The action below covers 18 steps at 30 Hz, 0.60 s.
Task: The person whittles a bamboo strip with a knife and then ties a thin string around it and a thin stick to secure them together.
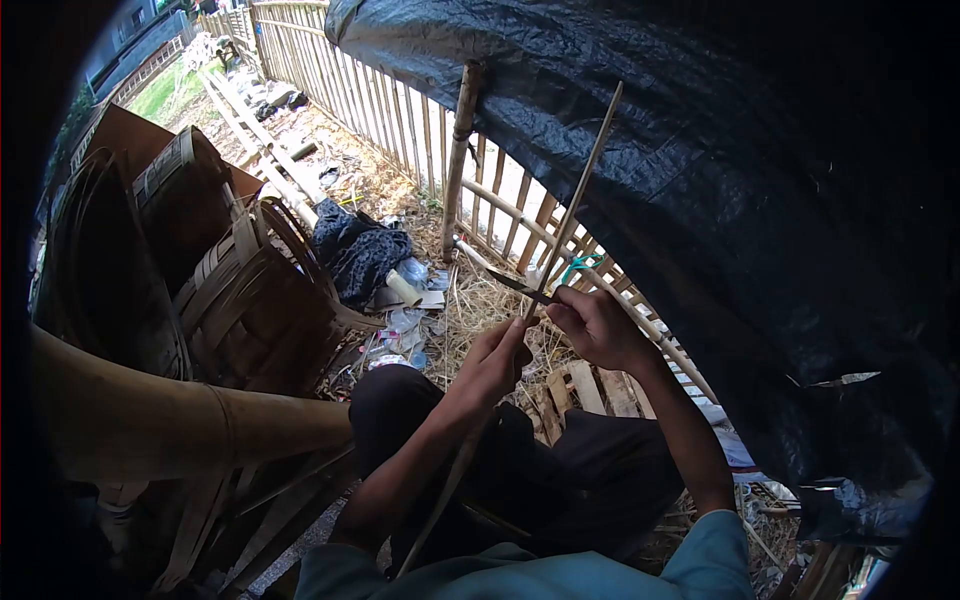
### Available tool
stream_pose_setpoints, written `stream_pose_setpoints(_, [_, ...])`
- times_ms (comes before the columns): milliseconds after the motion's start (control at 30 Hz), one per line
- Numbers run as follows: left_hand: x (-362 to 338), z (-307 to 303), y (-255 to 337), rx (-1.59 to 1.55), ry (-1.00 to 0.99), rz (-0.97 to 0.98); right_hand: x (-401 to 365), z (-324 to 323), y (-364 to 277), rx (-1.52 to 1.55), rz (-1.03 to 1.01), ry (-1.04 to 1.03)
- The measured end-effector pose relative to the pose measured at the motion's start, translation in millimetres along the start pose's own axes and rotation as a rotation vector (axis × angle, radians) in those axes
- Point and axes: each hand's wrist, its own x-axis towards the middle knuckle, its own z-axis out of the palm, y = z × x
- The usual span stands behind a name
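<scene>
A long, thin bamboo strip (588,172) slants from the upper right, past my hands and down across my lap. My left hand (488,362) is closed around it near the middle. Just above those fingers my right hand (602,330) is closed on a knife (518,287). The knife lies across the strip, pointing up and to the left. Where the right fingers wrap it, the handle is mostly hidden. Both hands are close together above my knees.
Woven bamboo baskets (262,295) stand at the left, behind a thick bamboo pole (190,420). A dark plastic tarp (720,200) hangs on the right beside a bamboo fence (375,110). Shavings (475,310), litter and a black bag (360,255) cover the ground ahead.
</scene>
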Motion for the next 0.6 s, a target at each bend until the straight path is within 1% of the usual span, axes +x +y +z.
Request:
stream_pose_setpoints(33, [1,-2,0,-0.07,0.016,-0.031,0,1,0,0.011,-0.013,0.002])
stream_pose_setpoints(67, [1,-2,0,-0.099,0.073,-0.026,-1,2,1,0.02,-0.025,0.005])
stream_pose_setpoints(167, [2,-3,-2,-0.098,0.027,0.045,1,1,3,0.037,-0.058,0.037])
stream_pose_setpoints(300, [4,-3,-4,-0.107,0.055,0.076,0,2,0,0.069,-0.029,0.026])
stream_pose_setpoints(400, [1,-1,3,0.043,0.076,0.109,1,7,6,0.116,-0.036,0.036])
stream_pose_setpoints(467, [1,0,4,0.036,0.082,0.119,2,11,14,0.131,-0.052,0.033])
stream_pose_setpoints(567, [4,-5,-1,-0.007,0.065,0.098,2,8,10,0.131,-0.008,0.028])
stream_pose_setpoints(600, [5,-7,-2,-0.026,0.054,0.083,1,10,7,0.125,-0.034,0.079])
